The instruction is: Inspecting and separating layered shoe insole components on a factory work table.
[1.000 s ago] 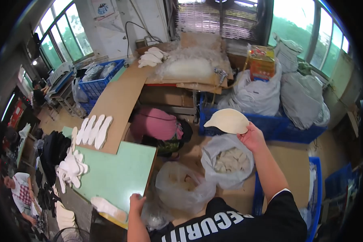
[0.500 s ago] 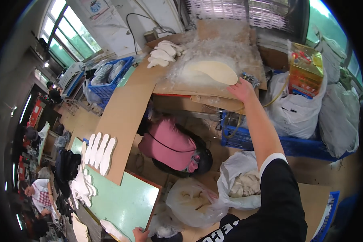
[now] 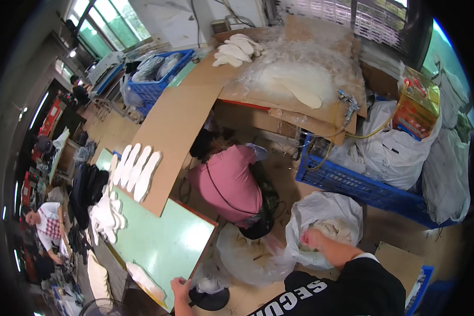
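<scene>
My right hand [image 3: 312,240] reaches into an open white bag [image 3: 326,203] and touches the pale, soft-looking pieces [image 3: 334,231] heaped in it. That hand is smeared by motion, so its fingers cannot be made out. At the right edge of a green-topped table [image 3: 168,237], my left hand [image 3: 180,288] rests with its fingers curled on the edge. Beside it on the table lies a white sole-shaped piece [image 3: 145,282]. On the dusty cardboard bench at the back, a single cream sole-shaped piece [image 3: 303,94] lies flat, with no hand on it.
A person in a pink shirt [image 3: 229,181] crouches by the bench. Several white sole-shaped pieces [image 3: 137,168] lie on brown cardboard [image 3: 174,126]; more [image 3: 239,50] sit at the back. A spray gun [image 3: 347,102] with a hose is at the bench's right, above a blue crate [image 3: 363,181].
My right hand has left the cream sole-shaped piece on the bench and come down to the white bag. My left hand stays at the table edge. The view has shifted; the crouching person's head now shows.
</scene>
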The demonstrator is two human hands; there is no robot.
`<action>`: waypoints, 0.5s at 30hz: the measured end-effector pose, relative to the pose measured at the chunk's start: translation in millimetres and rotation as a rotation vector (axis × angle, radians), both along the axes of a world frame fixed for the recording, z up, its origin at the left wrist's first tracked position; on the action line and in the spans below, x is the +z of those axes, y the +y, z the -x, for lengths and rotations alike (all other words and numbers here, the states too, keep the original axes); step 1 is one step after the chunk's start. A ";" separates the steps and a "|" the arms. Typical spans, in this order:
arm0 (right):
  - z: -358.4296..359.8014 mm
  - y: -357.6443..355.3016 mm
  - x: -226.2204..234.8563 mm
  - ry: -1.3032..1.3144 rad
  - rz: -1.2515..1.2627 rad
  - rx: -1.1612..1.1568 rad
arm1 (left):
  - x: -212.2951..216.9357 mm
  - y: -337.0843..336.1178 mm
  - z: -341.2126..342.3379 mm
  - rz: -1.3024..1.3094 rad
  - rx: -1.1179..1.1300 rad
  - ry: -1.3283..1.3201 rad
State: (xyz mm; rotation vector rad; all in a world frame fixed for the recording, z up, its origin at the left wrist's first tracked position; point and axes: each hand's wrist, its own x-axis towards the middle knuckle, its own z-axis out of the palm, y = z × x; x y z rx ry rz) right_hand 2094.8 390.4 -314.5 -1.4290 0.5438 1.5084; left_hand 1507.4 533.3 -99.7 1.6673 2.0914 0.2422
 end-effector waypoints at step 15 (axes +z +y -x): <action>207.2 1.9 219.5 -1.292 -0.719 1.451 | -6.6 -317.6 -10.4 0.196 0.002 -0.438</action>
